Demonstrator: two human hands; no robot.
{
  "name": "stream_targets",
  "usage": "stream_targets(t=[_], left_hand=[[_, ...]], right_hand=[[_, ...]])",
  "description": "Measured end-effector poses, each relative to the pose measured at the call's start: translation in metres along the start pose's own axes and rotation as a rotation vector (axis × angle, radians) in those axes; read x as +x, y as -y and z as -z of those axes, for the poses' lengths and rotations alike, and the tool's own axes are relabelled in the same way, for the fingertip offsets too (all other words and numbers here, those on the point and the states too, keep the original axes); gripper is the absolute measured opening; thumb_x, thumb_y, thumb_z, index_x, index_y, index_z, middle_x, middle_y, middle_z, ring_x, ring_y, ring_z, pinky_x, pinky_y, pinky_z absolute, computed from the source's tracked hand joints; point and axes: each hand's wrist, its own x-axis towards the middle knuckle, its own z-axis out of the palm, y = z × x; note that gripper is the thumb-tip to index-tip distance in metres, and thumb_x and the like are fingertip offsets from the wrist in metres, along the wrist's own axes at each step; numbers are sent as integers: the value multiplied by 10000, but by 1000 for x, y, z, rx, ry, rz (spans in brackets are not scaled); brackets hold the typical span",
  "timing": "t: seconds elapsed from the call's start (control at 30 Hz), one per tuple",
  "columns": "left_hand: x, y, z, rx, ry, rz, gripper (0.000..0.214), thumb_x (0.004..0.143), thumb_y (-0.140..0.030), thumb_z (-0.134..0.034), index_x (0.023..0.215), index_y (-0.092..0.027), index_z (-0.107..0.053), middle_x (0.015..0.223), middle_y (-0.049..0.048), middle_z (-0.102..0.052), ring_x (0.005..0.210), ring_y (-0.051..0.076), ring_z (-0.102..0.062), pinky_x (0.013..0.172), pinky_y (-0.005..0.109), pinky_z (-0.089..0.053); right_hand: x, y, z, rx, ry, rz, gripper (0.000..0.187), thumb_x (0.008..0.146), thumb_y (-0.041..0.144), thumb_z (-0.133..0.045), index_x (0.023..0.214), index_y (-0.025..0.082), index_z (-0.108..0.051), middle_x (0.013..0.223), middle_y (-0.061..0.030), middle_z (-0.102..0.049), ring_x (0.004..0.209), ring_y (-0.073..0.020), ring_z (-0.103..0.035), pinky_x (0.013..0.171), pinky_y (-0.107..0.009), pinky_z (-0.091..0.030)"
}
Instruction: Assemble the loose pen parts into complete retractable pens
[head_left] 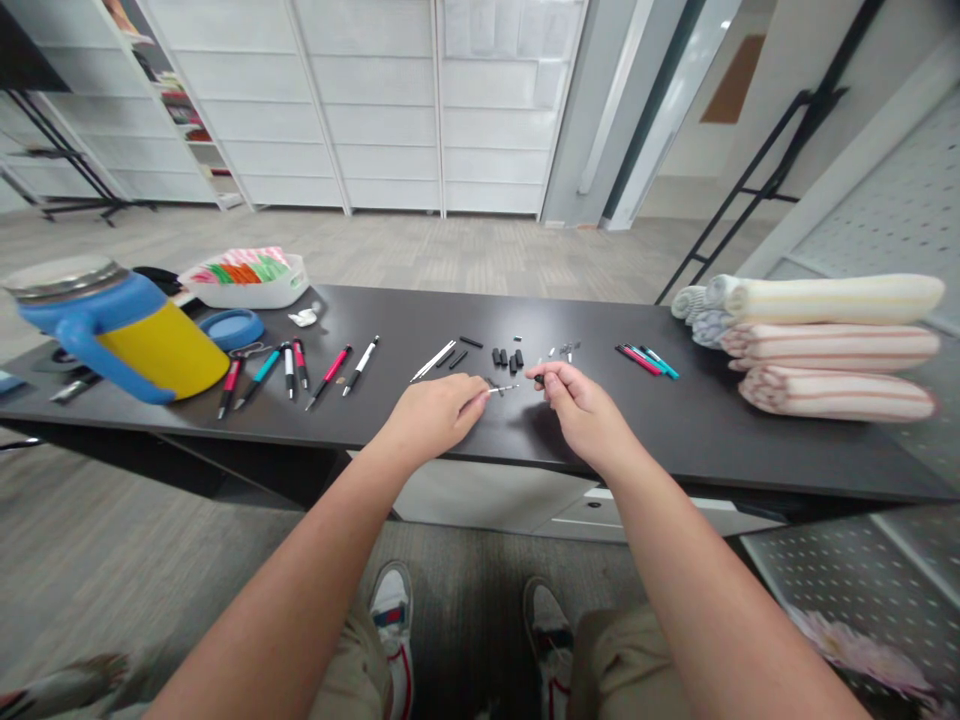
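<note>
Over the dark desk, my left hand (439, 412) pinches a thin, silvery pen part (504, 388) that points toward the right. My right hand (576, 398) is closed on a small black pen part (539, 379) held between thumb and fingertips. A short gap separates the two parts. Just beyond the hands lie several short black grips (507, 358), some thin black tubes (458, 359) and white refills (433, 361). Tiny metallic pieces (568, 350) are scattered beyond my right hand. Coloured pen barrels (648, 361) rest farther right.
Several assembled pens (328, 378) lie on the left of the desk (420, 310). Behind them are a large blue-yellow mug (161, 345), a blue ring-shaped lid (232, 327) and a white basket (251, 292) of colourful packets. Rolled towels (836, 350) are stacked at the right end.
</note>
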Motion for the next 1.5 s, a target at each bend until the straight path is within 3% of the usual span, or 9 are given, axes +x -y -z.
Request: stream_targets(t=[0.17,0.3,0.43,0.83,1.03,1.17,1.5], left_hand=[[0,1,-1,5,-9,-13,292,1085,-369,-406,1101,-246,-670,1020,29,-740,922,195,-689,763,298,-486],[0,0,-1,-3,-3,-7,298,1087,-371,-400,1108,-249,-671,1018,29,-742,917,195,-693,760,297,-485],[0,0,0,-12,-8,-8,289,1084,-369,-407,1100,-252,-670,1028,31,-742,923,192,-688,767,291,-486],[0,0,-1,2,11,-35,304,1087,-369,-399,1126,-249,-675,1038,36,-745,946,203,-700,796,310,-510],[-1,-2,-4,-98,19,-87,294,1068,-378,-453,1286,-235,-592,1233,73,-715,1111,233,-690,940,363,-529],[-1,-3,-6,-106,13,-147,266,1069,-318,-426,1224,-190,-599,1192,109,-690,1147,249,-652,1014,393,-507],[-1,-5,-8,5,56,-201,330,1102,-335,-373,1209,-172,-639,1087,107,-693,1046,246,-645,920,374,-509]], right_hand=[[1,-5,-3,182,-20,-16,283,989,482,-630,1135,246,-578,1027,-47,-732,948,-191,-660,856,-328,-487],[1,-2,-3,307,-101,-62,331,930,492,-720,1111,244,-597,1031,-51,-759,888,-178,-674,824,-321,-517],[0,1,-3,441,-129,-77,330,864,474,-803,1041,248,-641,1033,-49,-765,926,-190,-707,895,-364,-578],[-2,2,-3,351,-68,-66,312,823,475,-844,946,226,-702,1057,-82,-785,909,-211,-726,894,-409,-600],[-4,8,-8,310,26,-69,321,791,487,-856,869,229,-680,1060,-80,-796,934,-224,-742,867,-387,-594],[-4,11,-10,318,50,-76,328,774,497,-863,852,237,-678,1041,-72,-797,913,-229,-744,860,-399,-599],[-6,12,-8,203,43,-83,333,807,518,-839,918,229,-715,847,-45,-782,748,-202,-714,697,-336,-556]])
